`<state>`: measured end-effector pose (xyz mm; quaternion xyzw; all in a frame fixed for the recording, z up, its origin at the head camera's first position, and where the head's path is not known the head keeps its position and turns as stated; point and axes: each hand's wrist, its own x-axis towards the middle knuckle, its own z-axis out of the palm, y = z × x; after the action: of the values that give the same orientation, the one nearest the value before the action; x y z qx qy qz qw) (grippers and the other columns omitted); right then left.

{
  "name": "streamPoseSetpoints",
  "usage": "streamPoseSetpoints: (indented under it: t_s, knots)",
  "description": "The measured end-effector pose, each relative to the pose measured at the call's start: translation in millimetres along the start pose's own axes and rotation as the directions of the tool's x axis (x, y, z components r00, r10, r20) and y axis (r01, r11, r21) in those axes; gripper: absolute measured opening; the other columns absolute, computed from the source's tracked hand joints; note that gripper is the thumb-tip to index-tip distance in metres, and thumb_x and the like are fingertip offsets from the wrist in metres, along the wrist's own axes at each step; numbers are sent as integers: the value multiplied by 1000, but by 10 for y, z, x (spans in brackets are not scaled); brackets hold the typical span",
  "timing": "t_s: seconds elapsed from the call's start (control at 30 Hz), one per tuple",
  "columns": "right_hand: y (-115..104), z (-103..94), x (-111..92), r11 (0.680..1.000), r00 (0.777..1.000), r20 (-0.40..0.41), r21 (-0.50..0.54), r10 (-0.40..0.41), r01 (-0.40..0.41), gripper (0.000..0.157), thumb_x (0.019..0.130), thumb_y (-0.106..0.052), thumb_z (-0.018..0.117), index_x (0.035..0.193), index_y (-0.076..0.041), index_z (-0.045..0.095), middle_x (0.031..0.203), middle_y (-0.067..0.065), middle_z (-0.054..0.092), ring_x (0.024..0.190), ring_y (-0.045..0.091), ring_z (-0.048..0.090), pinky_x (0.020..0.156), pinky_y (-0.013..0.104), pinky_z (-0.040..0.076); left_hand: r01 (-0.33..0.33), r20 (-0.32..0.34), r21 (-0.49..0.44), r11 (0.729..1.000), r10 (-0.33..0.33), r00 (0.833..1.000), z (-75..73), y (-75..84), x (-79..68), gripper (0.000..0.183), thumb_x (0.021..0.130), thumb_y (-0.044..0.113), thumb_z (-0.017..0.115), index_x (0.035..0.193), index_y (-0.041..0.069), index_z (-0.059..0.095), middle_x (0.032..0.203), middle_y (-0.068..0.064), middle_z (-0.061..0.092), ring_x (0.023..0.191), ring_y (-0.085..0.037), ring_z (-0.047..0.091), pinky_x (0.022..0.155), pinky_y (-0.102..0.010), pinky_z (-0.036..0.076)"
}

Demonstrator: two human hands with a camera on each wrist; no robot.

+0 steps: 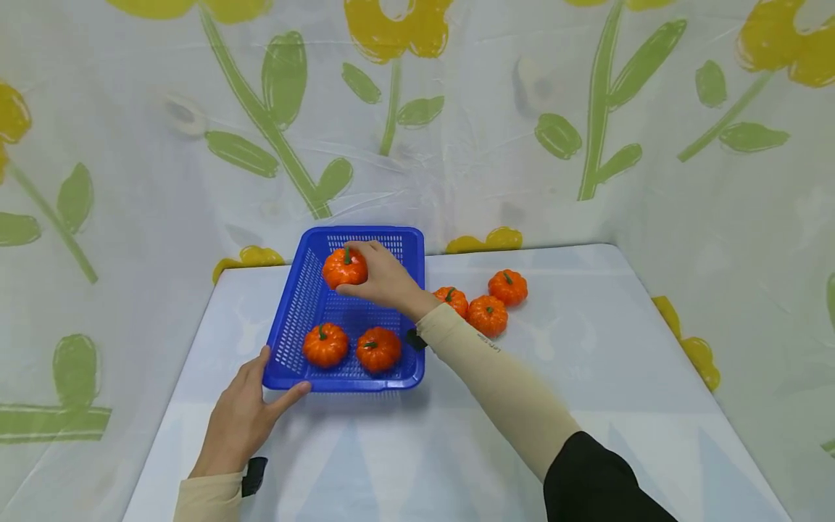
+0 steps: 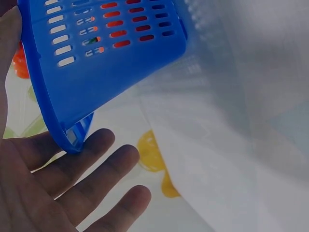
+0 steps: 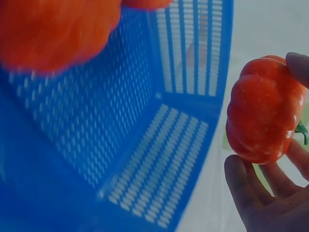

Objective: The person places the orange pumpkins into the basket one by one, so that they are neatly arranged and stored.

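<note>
My right hand [image 1: 386,279] grips a small orange pumpkin [image 1: 345,268] with a green stem, over the far part of a blue plastic basket [image 1: 280,341]. In the right wrist view the fingers and thumb hold the held pumpkin [image 3: 265,110] by its sides, above the basket's rim. Inside the basket, near its front, sit two more pumpkins [image 1: 325,345]. My left hand [image 1: 241,409] is at the basket's front left corner, thumb along the front rim. The left wrist view shows its fingers [image 2: 99,181] spread and nearly straight beside the basket's rim [image 2: 43,96].
Right of the basket, three more pumpkins [image 1: 488,316] lie close together on the white table [image 1: 561,377], one partly hidden by my right forearm. Behind the table hangs a white cloth [image 1: 476,145] printed with yellow flowers and green leaves.
</note>
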<state>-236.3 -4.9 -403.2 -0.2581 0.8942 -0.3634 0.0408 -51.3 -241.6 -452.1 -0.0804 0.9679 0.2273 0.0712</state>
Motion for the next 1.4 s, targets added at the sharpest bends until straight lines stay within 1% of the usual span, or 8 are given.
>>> streamPoseSetpoints:
  t_s: [0.17, 0.3, 0.53, 0.7, 0.83, 0.93, 1.13, 1.4]
  knots:
    - [-70, 252, 35, 999, 998, 34, 20, 43, -44, 78, 89, -39, 79, 153, -15, 42, 145, 9, 49, 125, 20, 53, 102, 32, 52, 2, 0, -1, 1000, -2, 1000, 15, -13, 0, 123, 80, 85, 53, 161, 2, 13, 156, -34, 30, 137, -55, 36, 106, -71, 34]
    - [-89, 392, 49, 997, 996, 58, 44, 62, -65, 80, 89, -33, 80, 154, -15, 39, 147, 9, 47, 125, 20, 53, 103, 33, 51, -9, -11, -3, 1000, 9, 1000, 29, -15, -6, 123, 80, 85, 53, 161, 1, 14, 155, -34, 32, 136, -55, 37, 107, -70, 34]
    - [-63, 556, 80, 991, 991, 70, 56, 117, -121, 80, 87, -29, 82, 153, -11, 40, 148, 9, 47, 126, 22, 53, 107, 34, 49, -35, -40, -9, 999, 35, 999, 29, -16, -10, 120, 82, 83, 55, 161, 0, 17, 154, -33, 34, 136, -54, 39, 107, -69, 35]
    - [-11, 658, 69, 986, 985, 74, 41, 157, -160, 77, 87, -31, 81, 152, -17, 43, 148, 10, 43, 123, 23, 54, 104, 38, 51, -43, -55, 5, 999, 43, 998, 25, -10, -5, 120, 82, 83, 55, 160, -1, 19, 153, -34, 35, 135, -54, 40, 107, -69, 36]
    - [15, 717, 44, 983, 981, 89, 53, 173, -178, 75, 87, -32, 81, 152, -23, 45, 144, 12, 41, 117, 25, 57, 100, 43, 54, -47, -63, 11, 999, 48, 997, 17, -4, -3, 119, 82, 82, 55, 160, -2, 19, 154, -34, 35, 136, -54, 39, 107, -69, 36]
    - [25, 742, 34, 982, 979, 95, 39, 180, -184, 74, 87, -33, 81, 151, -24, 46, 142, 11, 43, 118, 25, 55, 99, 45, 54, -48, -62, 10, 999, 48, 997, 11, 2, -2, 119, 83, 81, 56, 160, -1, 19, 154, -34, 34, 136, -54, 39, 107, -69, 35]
    - [47, 774, 60, 986, 982, 80, -12, 168, -168, 70, 88, -32, 82, 148, -20, 49, 138, 7, 52, 122, 22, 53, 105, 42, 50, -56, -65, 6, 998, 56, 996, 3, -3, -3, 117, 84, 79, 58, 159, -2, 21, 154, -34, 35, 136, -54, 39, 107, -69, 35]
    - [76, 815, 76, 981, 975, 106, -10, 195, -195, 70, 89, -31, 80, 149, -15, 48, 136, 6, 55, 119, 20, 56, 107, 38, 49, -61, -71, 8, 998, 62, 996, -1, -11, -1, 116, 84, 77, 59, 159, -3, 22, 153, -34, 36, 135, -54, 40, 107, -69, 36]
